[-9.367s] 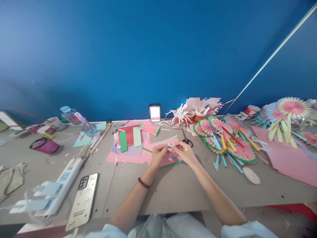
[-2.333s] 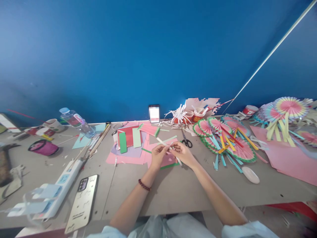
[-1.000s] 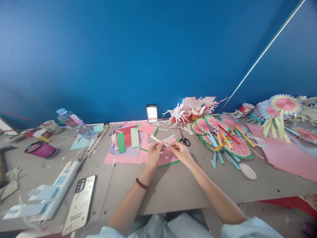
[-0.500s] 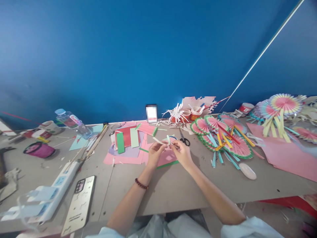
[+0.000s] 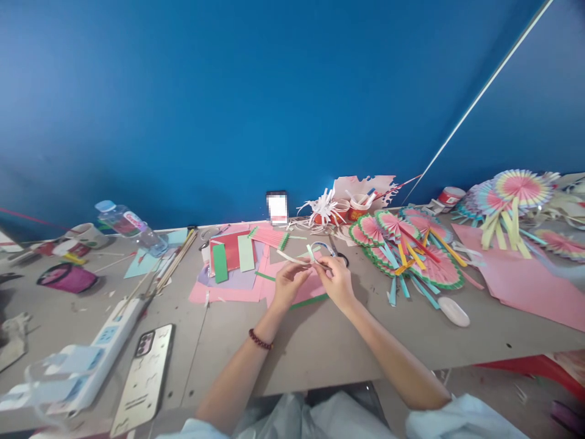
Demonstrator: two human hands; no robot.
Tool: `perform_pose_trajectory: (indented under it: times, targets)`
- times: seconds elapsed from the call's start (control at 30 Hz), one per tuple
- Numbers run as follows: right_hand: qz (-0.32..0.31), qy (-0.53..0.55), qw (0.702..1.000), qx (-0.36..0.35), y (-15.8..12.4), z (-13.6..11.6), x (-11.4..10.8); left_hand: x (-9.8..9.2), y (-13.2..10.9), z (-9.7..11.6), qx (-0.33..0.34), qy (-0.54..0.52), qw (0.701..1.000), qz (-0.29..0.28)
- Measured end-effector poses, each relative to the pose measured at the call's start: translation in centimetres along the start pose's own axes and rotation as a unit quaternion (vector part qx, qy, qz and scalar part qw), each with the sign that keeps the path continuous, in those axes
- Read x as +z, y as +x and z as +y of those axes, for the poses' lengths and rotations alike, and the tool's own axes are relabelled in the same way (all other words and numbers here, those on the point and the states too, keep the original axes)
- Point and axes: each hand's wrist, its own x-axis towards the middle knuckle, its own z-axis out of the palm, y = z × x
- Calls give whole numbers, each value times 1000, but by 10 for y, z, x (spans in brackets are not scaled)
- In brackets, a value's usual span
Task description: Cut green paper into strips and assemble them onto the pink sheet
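Bent over a grey table [image 5: 315, 356], a person works a pale strip [image 5: 293, 260] between the fingertips, both bare hands meeting above a pink sheet [image 5: 314, 285]. The left hand [image 5: 287, 286] pinches the strip between thumb and forefinger, its free length pointing up and away to the left; the right hand [image 5: 337, 281] grips close by, thumb and finger closed at the strip's near end. Two seconds ago the strip ran straight across both hands; now a short pale tab [image 5: 311, 252] stands up at the point where the fingers meet, though whether it belongs to the same strip cannot be told. The change suggests that the strip is being crossed or folded at that spot, and that the join, apparently unfinished, depends on both pinches for the moment. A white-and-blue loop [image 5: 323, 246] has also risen into view behind the right fingers; what it is, and whether the hand holds it, is unclear. Black-handled scissors [image 5: 346, 261] lie just beyond the right hand, partly hidden, with pleated pink fans [image 5: 441, 271] heaped farther right.
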Motion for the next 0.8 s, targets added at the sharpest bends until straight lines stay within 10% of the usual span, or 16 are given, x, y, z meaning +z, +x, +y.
perform_pose_trajectory:
  times: [0.2,0.47,0.8]
  targets:
    - [29,-2,999,-39,1,-1,1,4,-2,5,110,114,987,33]
    - [32,65,997,22,0,0,2,-1,-11,9,368,265,891,-9]
    - [-8,132,988,86,-1,-2,0,-2,-10,4,402,303,864,-13]
